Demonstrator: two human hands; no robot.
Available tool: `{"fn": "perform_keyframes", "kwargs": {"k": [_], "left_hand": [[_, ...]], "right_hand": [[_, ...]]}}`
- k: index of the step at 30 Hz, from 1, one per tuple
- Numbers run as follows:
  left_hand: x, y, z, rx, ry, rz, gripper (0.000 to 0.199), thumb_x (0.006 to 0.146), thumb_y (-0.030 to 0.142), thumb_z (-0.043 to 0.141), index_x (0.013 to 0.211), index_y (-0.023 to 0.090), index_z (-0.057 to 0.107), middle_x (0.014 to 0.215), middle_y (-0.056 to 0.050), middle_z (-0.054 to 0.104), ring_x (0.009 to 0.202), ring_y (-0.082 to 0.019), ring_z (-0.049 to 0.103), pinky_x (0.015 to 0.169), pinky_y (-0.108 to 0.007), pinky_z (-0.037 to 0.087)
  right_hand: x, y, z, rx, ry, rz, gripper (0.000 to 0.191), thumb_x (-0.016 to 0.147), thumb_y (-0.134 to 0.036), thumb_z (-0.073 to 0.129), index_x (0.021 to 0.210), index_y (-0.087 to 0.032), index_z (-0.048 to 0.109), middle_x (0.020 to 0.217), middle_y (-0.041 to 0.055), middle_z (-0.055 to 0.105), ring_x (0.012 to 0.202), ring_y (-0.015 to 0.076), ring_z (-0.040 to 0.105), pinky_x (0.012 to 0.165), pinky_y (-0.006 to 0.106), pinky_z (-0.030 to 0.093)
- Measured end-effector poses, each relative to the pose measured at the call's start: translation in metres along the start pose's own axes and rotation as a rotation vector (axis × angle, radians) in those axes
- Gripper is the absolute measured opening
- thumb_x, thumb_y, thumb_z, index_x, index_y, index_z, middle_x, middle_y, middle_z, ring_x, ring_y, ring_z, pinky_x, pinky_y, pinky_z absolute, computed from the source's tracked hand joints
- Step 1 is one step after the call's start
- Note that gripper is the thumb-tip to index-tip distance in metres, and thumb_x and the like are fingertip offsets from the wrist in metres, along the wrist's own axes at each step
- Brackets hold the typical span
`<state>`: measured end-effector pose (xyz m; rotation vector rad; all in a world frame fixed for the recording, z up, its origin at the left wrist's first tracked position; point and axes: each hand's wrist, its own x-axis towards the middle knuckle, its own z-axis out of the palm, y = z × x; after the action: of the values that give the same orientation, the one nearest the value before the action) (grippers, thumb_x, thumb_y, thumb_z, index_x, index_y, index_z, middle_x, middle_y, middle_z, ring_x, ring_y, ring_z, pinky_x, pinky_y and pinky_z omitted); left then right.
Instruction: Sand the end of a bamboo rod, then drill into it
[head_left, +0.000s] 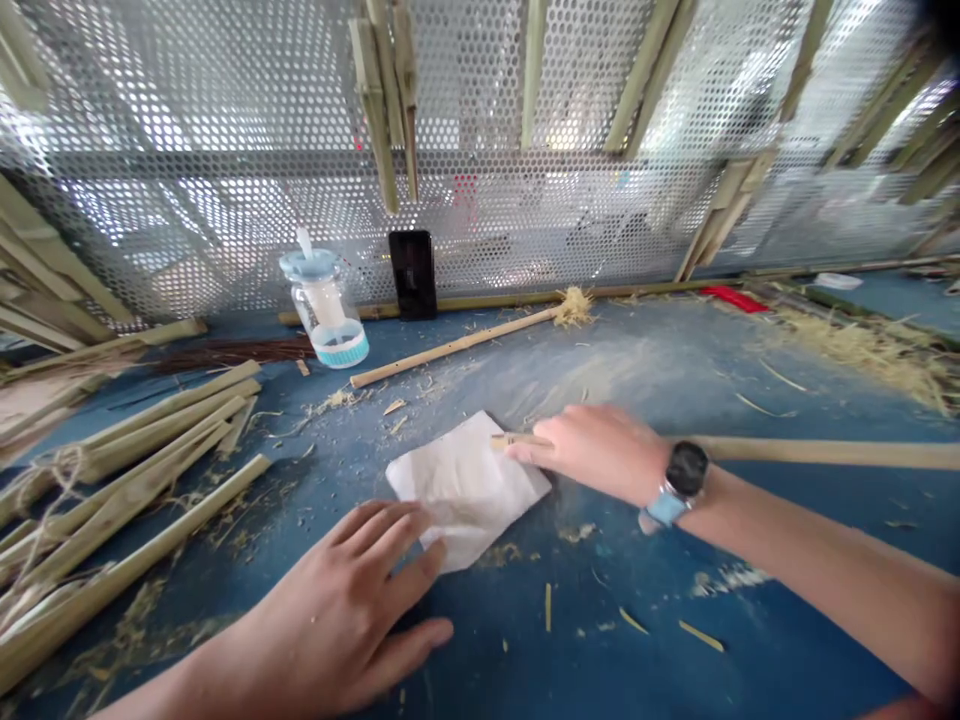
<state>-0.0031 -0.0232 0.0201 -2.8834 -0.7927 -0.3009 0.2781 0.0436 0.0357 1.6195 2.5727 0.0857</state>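
A white sheet of paper or tissue (pixel 469 485), creased in the middle, lies on the blue tabletop. My left hand (pixel 367 580) is open, palm down, with its fingertips on the sheet's near left edge. Closed around a pale bamboo stick (pixel 825 452) is my right hand (pixel 581 445), just above the sheet's right corner. One end of the stick pokes out past the fingers over the paper. Its long part runs behind the wristwatch (pixel 685 470) to the right edge; the middle is hidden by hand and wrist.
Bundled bamboo strips (pixel 135 450) lie at left. A lidded plastic jug with a straw (pixel 330 315) and a black phone (pixel 413 275) stand at the back. Nearer lies a bamboo rod (pixel 457 346) with a frayed tip. A perforated metal panel (pixel 480 120) rises behind; shavings (pixel 870 340) litter the right.
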Motion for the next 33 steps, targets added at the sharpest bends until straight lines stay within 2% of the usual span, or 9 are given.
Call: {"fn": "perform_keyframes", "kwargs": {"k": [4, 7, 10, 13, 16, 20, 25, 29, 33], "left_hand": [[0.003, 0.007, -0.009, -0.142, -0.039, 0.026, 0.031, 0.093, 0.043, 0.056, 0.112, 0.02, 0.065, 0.096, -0.005, 0.07, 0.079, -0.021, 0.066, 0.071, -0.035, 0.058], [0.002, 0.006, -0.008, -0.105, -0.036, 0.011, 0.039, 0.093, 0.042, 0.058, 0.126, 0.023, 0.059, 0.117, -0.008, 0.066, 0.107, -0.029, 0.063, 0.087, -0.043, 0.057], [0.002, 0.002, -0.006, -0.123, -0.104, -0.001, 0.051, 0.092, 0.044, 0.058, 0.139, 0.025, 0.05, 0.141, -0.011, 0.052, 0.132, -0.034, 0.046, 0.105, -0.052, 0.046], [0.005, -0.001, -0.008, -0.276, -0.193, 0.063, 0.049, 0.092, 0.041, 0.057, 0.137, 0.025, 0.051, 0.14, -0.01, 0.052, 0.133, -0.03, 0.047, 0.112, -0.05, 0.039], [0.008, -0.001, -0.012, -0.344, -0.206, 0.089, 0.044, 0.09, 0.036, 0.059, 0.132, 0.023, 0.055, 0.138, -0.011, 0.054, 0.135, -0.032, 0.044, 0.113, -0.052, 0.037], [0.007, 0.0, -0.011, -0.322, -0.185, 0.075, 0.041, 0.089, 0.033, 0.061, 0.129, 0.023, 0.058, 0.132, -0.011, 0.058, 0.135, -0.035, 0.044, 0.111, -0.052, 0.041], [0.006, 0.001, -0.009, -0.281, -0.198, 0.104, 0.042, 0.091, 0.033, 0.059, 0.131, 0.021, 0.057, 0.134, -0.014, 0.057, 0.131, -0.034, 0.05, 0.11, -0.055, 0.04], [0.006, 0.002, -0.008, -0.281, -0.194, 0.084, 0.043, 0.092, 0.035, 0.058, 0.132, 0.023, 0.056, 0.137, -0.013, 0.055, 0.135, -0.035, 0.044, 0.111, -0.054, 0.04], [0.007, 0.003, -0.009, -0.281, -0.181, 0.066, 0.039, 0.093, 0.035, 0.055, 0.13, 0.024, 0.057, 0.133, -0.011, 0.058, 0.133, -0.032, 0.048, 0.111, -0.051, 0.041]], "right_hand": [[-0.024, -0.03, -0.004, 0.007, 0.045, -0.113, 0.064, 0.097, -0.064, 0.029, 0.072, -0.02, 0.068, 0.06, 0.0065, 0.067, 0.056, 0.0201, 0.065, 0.049, 0.027, 0.029], [-0.027, -0.038, -0.002, 0.02, 0.024, -0.105, 0.064, 0.096, -0.064, 0.032, 0.07, -0.019, 0.068, 0.061, 0.0077, 0.068, 0.058, 0.0203, 0.067, 0.05, 0.027, 0.03], [-0.029, -0.042, 0.0, 0.012, 0.0, -0.085, 0.06, 0.097, -0.061, 0.036, 0.07, -0.018, 0.068, 0.062, 0.0082, 0.069, 0.057, 0.0199, 0.067, 0.048, 0.027, 0.028], [-0.034, -0.045, 0.0, 0.023, -0.008, -0.147, 0.055, 0.096, -0.06, 0.039, 0.072, -0.019, 0.068, 0.059, 0.0064, 0.068, 0.053, 0.0183, 0.065, 0.046, 0.028, 0.026], [-0.03, -0.039, -0.003, -0.027, -0.017, -0.152, 0.054, 0.098, -0.057, 0.037, 0.074, -0.019, 0.067, 0.061, 0.0055, 0.068, 0.053, 0.0171, 0.065, 0.046, 0.026, 0.025], [-0.025, -0.034, -0.006, -0.088, -0.044, -0.079, 0.056, 0.1, -0.055, 0.033, 0.074, -0.018, 0.066, 0.064, 0.0069, 0.068, 0.056, 0.0167, 0.065, 0.048, 0.025, 0.027], [-0.035, -0.043, -0.004, 0.023, -0.104, -0.161, 0.053, 0.098, -0.058, 0.036, 0.077, -0.021, 0.069, 0.065, 0.0054, 0.069, 0.054, 0.0176, 0.063, 0.046, 0.027, 0.025], [-0.02, -0.023, 0.001, -0.01, -0.043, -0.093, 0.06, 0.098, -0.06, 0.033, 0.072, -0.019, 0.068, 0.06, 0.0056, 0.065, 0.051, 0.0157, 0.059, 0.045, 0.028, 0.022], [-0.025, -0.026, 0.003, -0.08, -0.012, -0.175, 0.044, 0.102, -0.046, 0.036, 0.088, -0.022, 0.071, 0.064, 0.0041, 0.067, 0.052, 0.0155, 0.059, 0.046, 0.028, 0.019]]}}
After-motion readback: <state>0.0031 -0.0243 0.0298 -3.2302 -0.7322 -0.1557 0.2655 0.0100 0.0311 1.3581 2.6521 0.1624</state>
